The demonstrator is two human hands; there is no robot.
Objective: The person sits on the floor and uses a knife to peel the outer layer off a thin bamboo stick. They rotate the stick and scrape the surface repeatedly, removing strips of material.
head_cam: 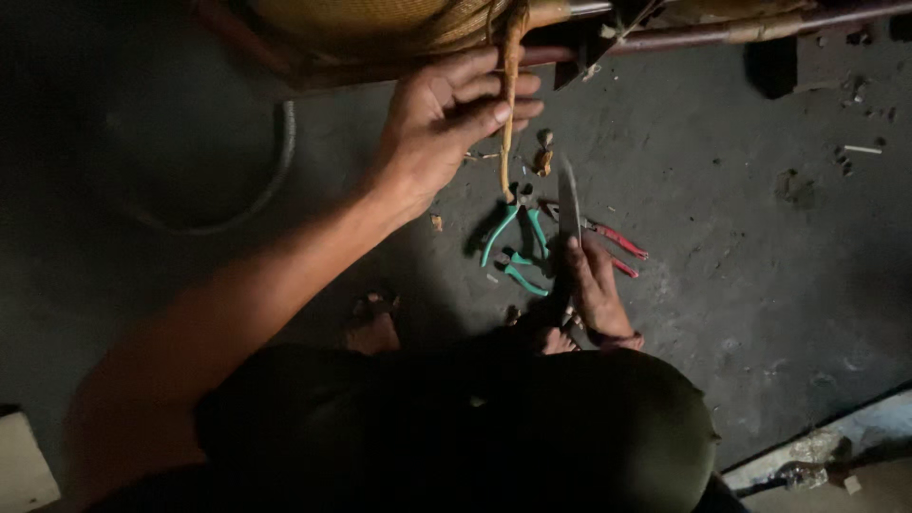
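- the left hand (446, 123) is raised with its fingers pinched on a thin tan cane strip (510, 114), keeping it taut as it hangs from the woven yellow cane frame (380, 24) above.
- the right hand (597, 290) sits low, closed round the handle of a long steel knife (568, 204), blade pointing up towards the strip's lower end, well placed for trimming.
- green-handled pliers (513, 233) and red-handled pliers (617, 242) lie on the dark concrete floor (741, 190) just beside the knife, within easy reach.
- small cane offcuts (543, 157) lie scattered near the strip.
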